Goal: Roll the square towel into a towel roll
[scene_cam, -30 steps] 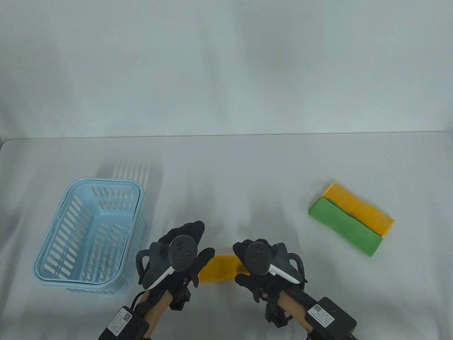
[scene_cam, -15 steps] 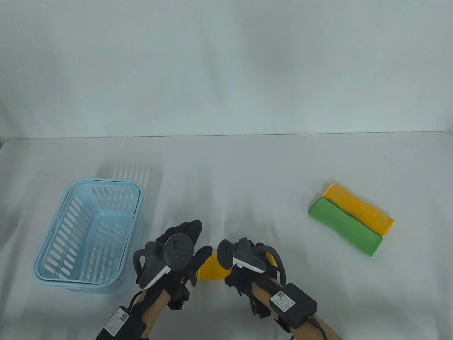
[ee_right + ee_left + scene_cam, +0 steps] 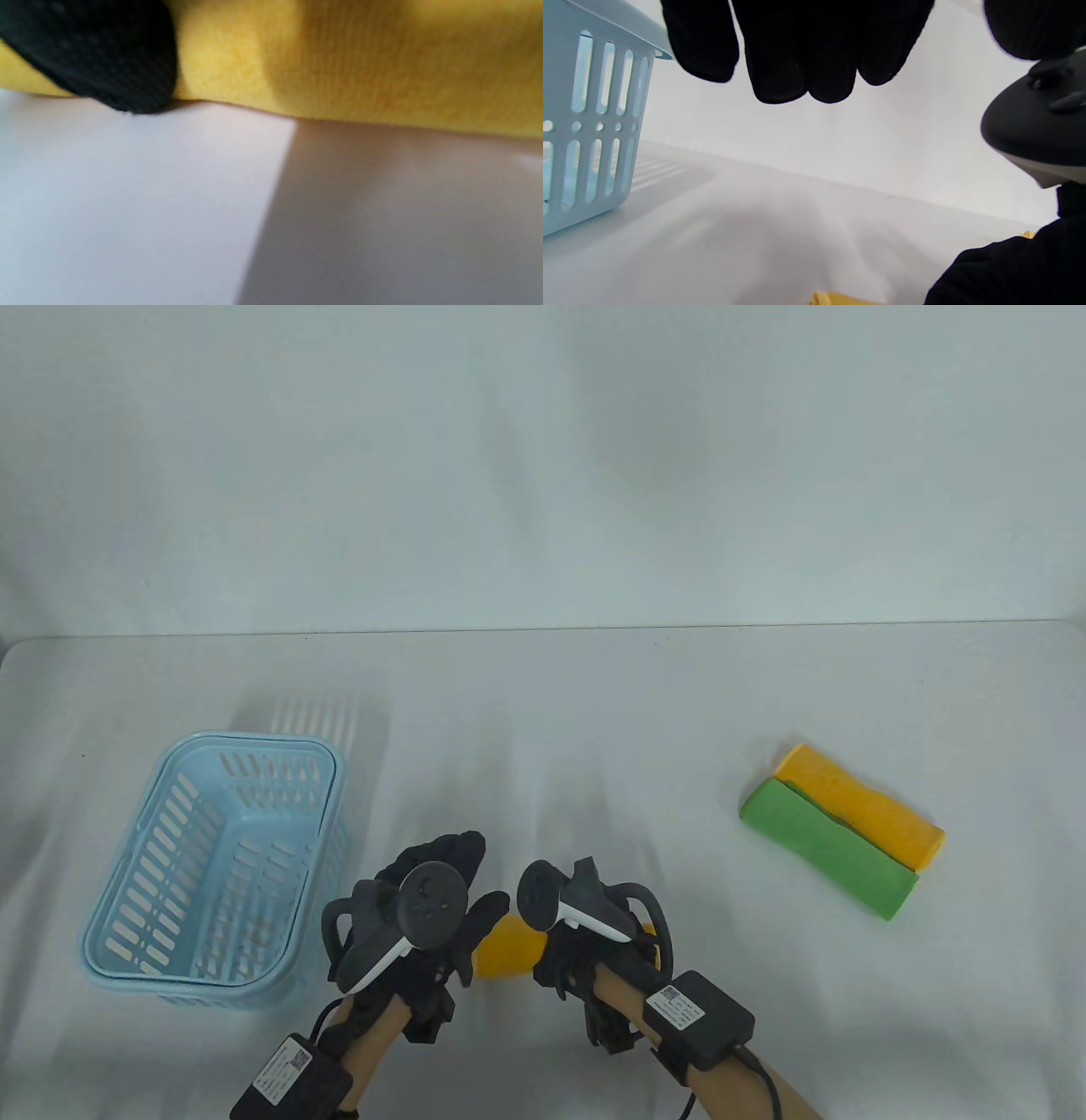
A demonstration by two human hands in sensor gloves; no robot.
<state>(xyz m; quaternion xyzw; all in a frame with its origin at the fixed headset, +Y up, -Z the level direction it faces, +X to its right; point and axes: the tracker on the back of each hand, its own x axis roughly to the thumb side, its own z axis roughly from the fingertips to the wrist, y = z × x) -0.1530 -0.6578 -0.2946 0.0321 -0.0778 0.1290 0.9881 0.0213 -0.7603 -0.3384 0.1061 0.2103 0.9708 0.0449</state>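
A yellow towel roll (image 3: 507, 948) lies near the table's front edge between my two hands. My right hand (image 3: 564, 963) is turned on its side over the roll's right part and grips it. In the right wrist view the yellow towel roll (image 3: 360, 63) fills the top, with one gloved finger (image 3: 93, 55) curled on it. My left hand (image 3: 472, 872) hovers at the roll's left end with its fingers (image 3: 797, 51) straight and holding nothing; its thumb is beside the roll's end. Only a sliver of the roll (image 3: 835, 299) shows in the left wrist view.
A light blue slotted basket (image 3: 335, 814) stands empty at the left, close to my left hand; its wall (image 3: 594, 127) shows in the left wrist view. A green towel roll (image 3: 827, 848) and an orange-yellow roll (image 3: 861, 806) lie side by side at the right.
My right hand has turned onto its side and slid left over the yellow roll, covering more of it. The left hand has barely moved.
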